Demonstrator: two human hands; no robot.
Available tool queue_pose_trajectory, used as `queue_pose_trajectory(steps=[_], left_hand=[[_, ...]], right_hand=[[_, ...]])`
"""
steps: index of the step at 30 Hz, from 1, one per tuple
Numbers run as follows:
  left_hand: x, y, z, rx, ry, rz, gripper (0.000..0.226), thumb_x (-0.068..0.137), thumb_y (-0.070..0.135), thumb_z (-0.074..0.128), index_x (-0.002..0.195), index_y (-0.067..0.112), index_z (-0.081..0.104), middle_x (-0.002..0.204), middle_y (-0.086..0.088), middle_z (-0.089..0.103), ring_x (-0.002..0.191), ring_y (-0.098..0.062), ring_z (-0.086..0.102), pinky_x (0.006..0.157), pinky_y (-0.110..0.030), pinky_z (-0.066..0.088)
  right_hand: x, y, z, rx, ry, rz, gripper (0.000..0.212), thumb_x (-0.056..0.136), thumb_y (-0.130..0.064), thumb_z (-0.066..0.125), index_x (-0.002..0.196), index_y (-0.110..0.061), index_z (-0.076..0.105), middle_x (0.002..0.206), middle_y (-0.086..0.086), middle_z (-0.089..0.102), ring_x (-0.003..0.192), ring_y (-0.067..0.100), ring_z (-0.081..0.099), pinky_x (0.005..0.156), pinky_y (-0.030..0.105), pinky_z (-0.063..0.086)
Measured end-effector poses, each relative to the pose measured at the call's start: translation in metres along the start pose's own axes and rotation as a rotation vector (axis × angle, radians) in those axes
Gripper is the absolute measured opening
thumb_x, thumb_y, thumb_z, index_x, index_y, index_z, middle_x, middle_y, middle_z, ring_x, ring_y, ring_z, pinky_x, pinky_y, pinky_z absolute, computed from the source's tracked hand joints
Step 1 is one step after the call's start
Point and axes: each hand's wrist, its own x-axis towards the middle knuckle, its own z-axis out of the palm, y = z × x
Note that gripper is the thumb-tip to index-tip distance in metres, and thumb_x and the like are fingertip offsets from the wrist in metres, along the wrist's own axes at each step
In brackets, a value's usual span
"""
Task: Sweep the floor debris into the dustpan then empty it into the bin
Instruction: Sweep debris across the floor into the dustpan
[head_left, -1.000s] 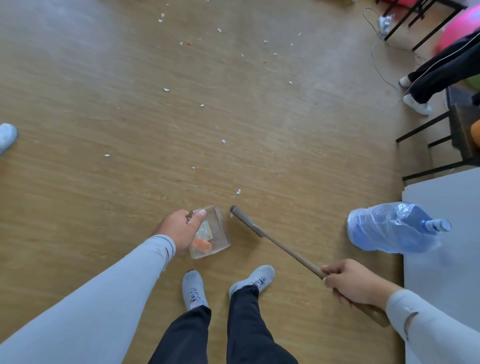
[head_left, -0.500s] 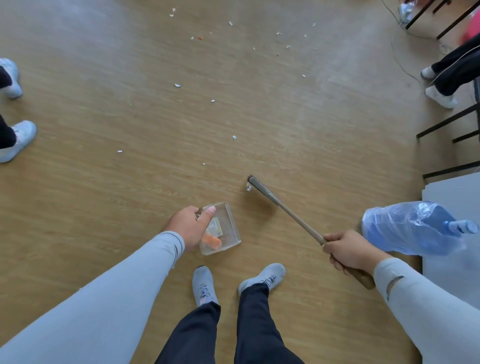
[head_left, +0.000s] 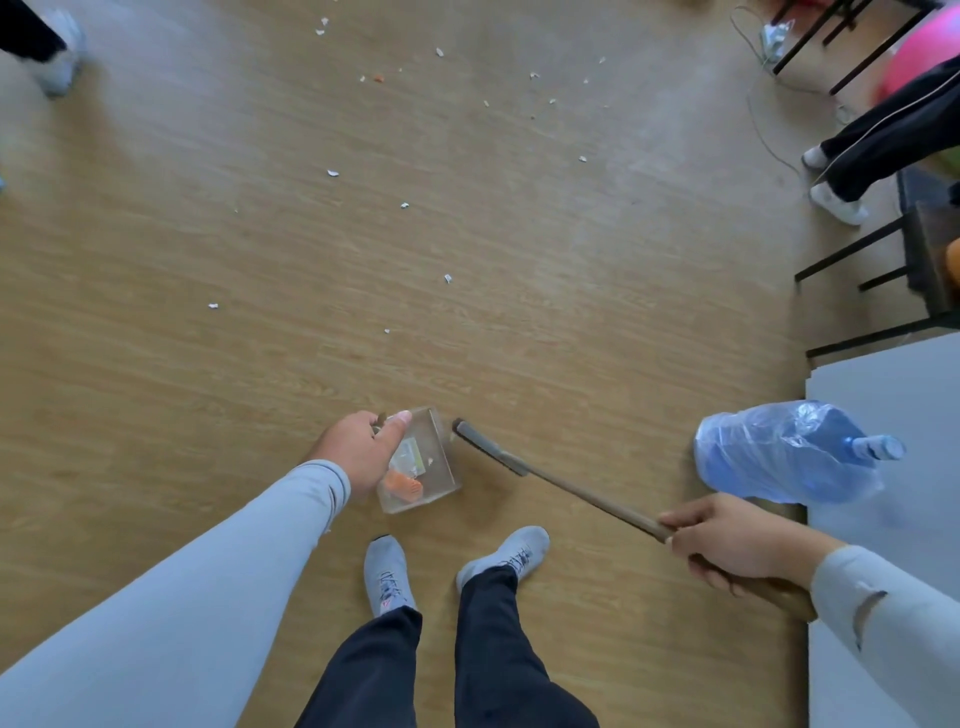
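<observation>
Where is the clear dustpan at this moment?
In the head view, the clear dustpan sits on the floor at lower centre, held by the left hand, just ahead of the person's shoes, with the broom head at its right.

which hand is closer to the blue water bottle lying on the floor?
Right. The right hand grips the broom handle just below the water bottle; the left hand holds the clear dustpan, well off to the bottle's left.
</observation>
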Motion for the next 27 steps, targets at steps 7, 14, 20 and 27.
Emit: queue_pose_trajectory(steps=[7,14,20,27], left_hand=[[-0.003,0.000,0.001,0.011,0.020,0.005,0.060,0.099,0.067,0.044,0.106,0.012,0.067,0.075,0.006,0.065,0.074,-0.015,0.060,0.070,-0.035,0.041],[-0.001,-0.003,0.000,-0.010,0.008,0.007,0.072,0.098,0.069,0.042,0.126,0.007,0.064,0.084,0.003,0.064,0.082,-0.022,0.059,0.075,-0.036,0.043],[-0.012,-0.002,-0.012,-0.020,-0.023,-0.021,0.073,0.099,0.068,0.042,0.131,0.005,0.062,0.090,0.001,0.070,0.089,-0.024,0.060,0.082,-0.037,0.045],[-0.021,-0.010,-0.074,-0.221,0.070,-0.080,0.062,0.097,0.068,0.047,0.091,0.009,0.065,0.093,-0.015,0.075,0.080,-0.034,0.067,0.077,-0.044,0.055]], right_hand=[[0.027,-0.010,0.036,0.055,0.059,0.002,0.041,0.091,-0.011,0.059,0.132,-0.017,0.056,0.058,0.011,0.062,0.040,0.020,0.047,0.047,0.028,0.046],[0.017,0.006,0.044,0.152,-0.090,0.009,0.044,0.092,-0.016,0.062,0.136,-0.016,0.054,0.059,0.012,0.062,0.041,0.020,0.047,0.060,0.036,0.047],[-0.012,0.013,0.049,0.201,-0.048,0.016,0.046,0.094,-0.012,0.060,0.139,-0.016,0.052,0.059,0.013,0.060,0.041,0.019,0.046,0.047,0.030,0.044],[-0.036,-0.035,0.022,0.210,0.046,-0.024,0.038,0.096,-0.014,0.060,0.133,-0.016,0.055,0.061,0.009,0.065,0.043,0.015,0.051,0.055,0.031,0.050]])
